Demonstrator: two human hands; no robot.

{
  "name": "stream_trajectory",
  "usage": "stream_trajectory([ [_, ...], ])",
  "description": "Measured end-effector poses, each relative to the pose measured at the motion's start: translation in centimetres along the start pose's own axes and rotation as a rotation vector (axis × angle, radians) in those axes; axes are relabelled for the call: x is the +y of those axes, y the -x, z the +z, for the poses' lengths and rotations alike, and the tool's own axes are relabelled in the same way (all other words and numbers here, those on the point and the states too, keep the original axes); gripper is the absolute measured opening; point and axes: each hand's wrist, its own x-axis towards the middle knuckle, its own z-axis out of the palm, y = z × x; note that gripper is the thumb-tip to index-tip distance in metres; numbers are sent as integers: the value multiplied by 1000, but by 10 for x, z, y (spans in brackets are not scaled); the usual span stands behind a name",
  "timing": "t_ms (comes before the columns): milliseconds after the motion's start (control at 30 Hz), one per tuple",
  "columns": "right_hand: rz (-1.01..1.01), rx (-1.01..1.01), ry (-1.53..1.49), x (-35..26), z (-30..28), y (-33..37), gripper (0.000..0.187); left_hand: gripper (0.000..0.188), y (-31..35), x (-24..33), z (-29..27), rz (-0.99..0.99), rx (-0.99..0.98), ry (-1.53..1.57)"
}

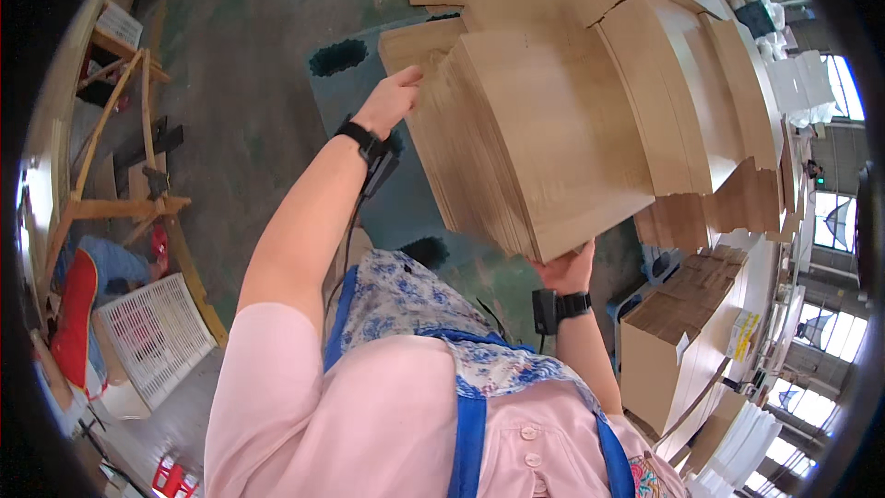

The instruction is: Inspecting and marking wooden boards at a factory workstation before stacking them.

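A thick stack of flat brown cardboard sheets (562, 129) lies tilted in front of me, its layered edges facing left. At its left side, my left hand (392, 100) is closed against the sheet edges, with some fingers hidden by the cardboard. Under the near right corner, my right hand (566, 267) grips the sheets, its fingers partly out of sight beneath them. Both wrists carry black straps with small devices. Below the stack is a blue-grey pallet (369, 55) with dark brush-like patches.
More cardboard stacks (664, 83) stand close on the right and far side. Cardboard boxes (682, 341) sit at lower right. On the left are a wooden frame (138, 194), a white slatted crate (157, 337) and another person's blue-clad leg (115, 263). Green-grey floor (240, 83) lies between.
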Motion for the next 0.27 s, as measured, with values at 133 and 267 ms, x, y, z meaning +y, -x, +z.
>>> stream_trajectory([
  [133,-38,-8,-177,-3,-7,-5,59,46,-67,-2,9,58,19,-74],
  [267,-149,138,-71,-1,1,-6,62,49,-107,3,20,124,-239,-306],
])
